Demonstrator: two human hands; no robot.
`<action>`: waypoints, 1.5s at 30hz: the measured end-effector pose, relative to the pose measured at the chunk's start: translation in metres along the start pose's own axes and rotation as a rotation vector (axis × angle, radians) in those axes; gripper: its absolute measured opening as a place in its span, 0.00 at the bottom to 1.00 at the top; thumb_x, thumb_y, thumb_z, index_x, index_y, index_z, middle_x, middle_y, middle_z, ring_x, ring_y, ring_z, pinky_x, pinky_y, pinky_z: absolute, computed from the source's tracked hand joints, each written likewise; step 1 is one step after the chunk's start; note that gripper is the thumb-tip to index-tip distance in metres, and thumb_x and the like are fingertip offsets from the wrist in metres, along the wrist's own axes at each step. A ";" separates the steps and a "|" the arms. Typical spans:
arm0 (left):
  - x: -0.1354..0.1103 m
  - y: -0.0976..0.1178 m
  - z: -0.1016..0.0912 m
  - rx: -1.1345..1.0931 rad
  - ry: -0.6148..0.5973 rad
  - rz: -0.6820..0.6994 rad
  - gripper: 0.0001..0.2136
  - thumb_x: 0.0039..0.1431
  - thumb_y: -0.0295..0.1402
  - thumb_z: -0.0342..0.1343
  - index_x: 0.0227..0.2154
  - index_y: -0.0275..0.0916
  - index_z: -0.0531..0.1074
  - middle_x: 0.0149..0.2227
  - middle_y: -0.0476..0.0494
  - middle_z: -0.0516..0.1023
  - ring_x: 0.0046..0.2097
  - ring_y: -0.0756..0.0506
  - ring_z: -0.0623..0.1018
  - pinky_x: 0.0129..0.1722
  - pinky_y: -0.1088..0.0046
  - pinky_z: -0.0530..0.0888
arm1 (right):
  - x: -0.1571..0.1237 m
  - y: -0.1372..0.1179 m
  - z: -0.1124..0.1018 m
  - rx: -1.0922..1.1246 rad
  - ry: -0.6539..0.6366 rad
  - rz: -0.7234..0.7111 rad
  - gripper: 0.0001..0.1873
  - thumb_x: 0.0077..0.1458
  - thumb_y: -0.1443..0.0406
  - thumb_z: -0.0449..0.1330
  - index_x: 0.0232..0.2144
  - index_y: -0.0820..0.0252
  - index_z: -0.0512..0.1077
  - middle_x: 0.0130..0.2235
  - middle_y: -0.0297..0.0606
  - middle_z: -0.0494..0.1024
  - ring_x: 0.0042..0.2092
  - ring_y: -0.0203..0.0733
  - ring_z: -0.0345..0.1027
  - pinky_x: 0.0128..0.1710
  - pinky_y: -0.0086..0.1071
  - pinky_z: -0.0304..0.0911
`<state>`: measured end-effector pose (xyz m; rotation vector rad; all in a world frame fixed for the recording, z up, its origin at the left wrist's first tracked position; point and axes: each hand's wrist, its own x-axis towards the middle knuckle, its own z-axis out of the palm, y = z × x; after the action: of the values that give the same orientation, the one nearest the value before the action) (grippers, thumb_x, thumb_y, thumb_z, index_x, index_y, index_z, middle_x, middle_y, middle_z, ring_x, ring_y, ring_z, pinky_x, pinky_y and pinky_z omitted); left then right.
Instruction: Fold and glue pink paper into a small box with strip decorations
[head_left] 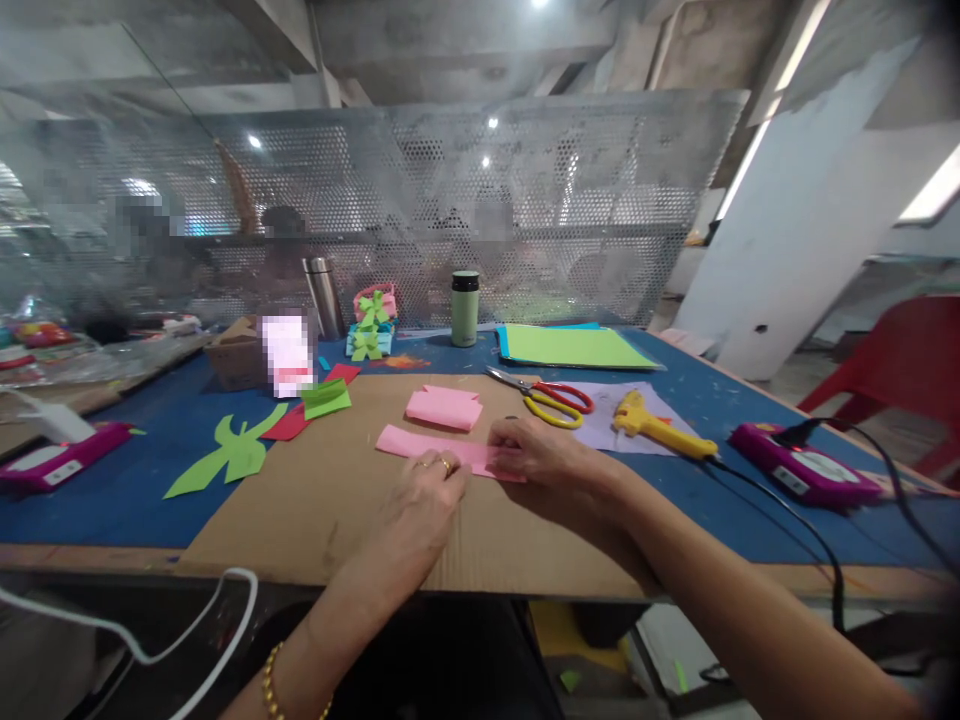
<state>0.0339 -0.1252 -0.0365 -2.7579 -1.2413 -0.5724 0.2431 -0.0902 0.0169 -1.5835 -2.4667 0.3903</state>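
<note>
A long pink strip (397, 441), felt or thick paper, lies crosswise on the cardboard sheet (315, 500). On its middle my left hand (421, 500) presses down, fingers bent together, with rings on them. My right hand (536, 452) has its fingers closed at the strip's right end; the fingertips are partly hidden. Just beyond the strip rests a folded pink piece (444, 408) with notched upper corners. Scissors (551, 395) with red and yellow handles lie beyond my right hand, blades partly apart.
A yellow glue gun (660, 428) lies on a purple sheet (600, 400), its cord trailing right to a magenta power strip (802, 465). Green cutouts (236, 450) and red pieces (286, 424) are at left. A green tumbler (465, 308), steel flask (324, 298) and coloured sheets (577, 346) stand or lie behind.
</note>
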 end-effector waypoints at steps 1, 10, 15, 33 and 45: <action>-0.001 0.000 0.000 -0.017 0.003 0.001 0.11 0.67 0.23 0.48 0.46 0.36 0.73 0.46 0.40 0.74 0.49 0.41 0.72 0.49 0.61 0.72 | -0.002 -0.002 -0.001 -0.018 0.001 0.016 0.08 0.57 0.64 0.59 0.35 0.62 0.76 0.34 0.38 0.76 0.31 0.35 0.62 0.28 0.27 0.49; -0.001 -0.001 -0.006 -0.024 0.014 0.005 0.12 0.66 0.35 0.55 0.48 0.36 0.73 0.49 0.39 0.76 0.51 0.40 0.73 0.53 0.56 0.72 | -0.003 -0.005 -0.001 -0.103 -0.025 0.044 0.11 0.60 0.60 0.56 0.39 0.59 0.74 0.37 0.39 0.77 0.33 0.38 0.64 0.28 0.28 0.48; -0.009 -0.011 -0.004 -0.038 0.020 0.042 0.16 0.70 0.36 0.48 0.56 0.39 0.69 0.55 0.39 0.73 0.57 0.40 0.71 0.58 0.57 0.70 | -0.003 -0.005 -0.002 -0.080 -0.031 0.025 0.10 0.61 0.61 0.55 0.37 0.59 0.75 0.36 0.38 0.76 0.32 0.37 0.64 0.28 0.29 0.48; -0.034 -0.058 -0.013 0.099 -0.126 -0.168 0.25 0.70 0.51 0.38 0.65 0.54 0.60 0.69 0.43 0.59 0.70 0.36 0.55 0.66 0.39 0.49 | -0.001 0.000 -0.002 -0.043 -0.063 0.000 0.09 0.59 0.63 0.57 0.40 0.58 0.75 0.37 0.39 0.78 0.35 0.39 0.68 0.29 0.28 0.50; -0.011 -0.035 -0.019 0.332 0.066 -0.158 0.25 0.63 0.51 0.53 0.46 0.32 0.78 0.57 0.27 0.74 0.63 0.30 0.68 0.63 0.47 0.61 | -0.001 -0.004 -0.005 -0.100 -0.071 0.023 0.09 0.60 0.63 0.57 0.38 0.59 0.75 0.37 0.39 0.77 0.35 0.38 0.66 0.29 0.29 0.49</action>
<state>-0.0047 -0.1133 -0.0266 -2.3683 -1.4040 -0.4190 0.2413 -0.0925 0.0230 -1.6656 -2.5605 0.3376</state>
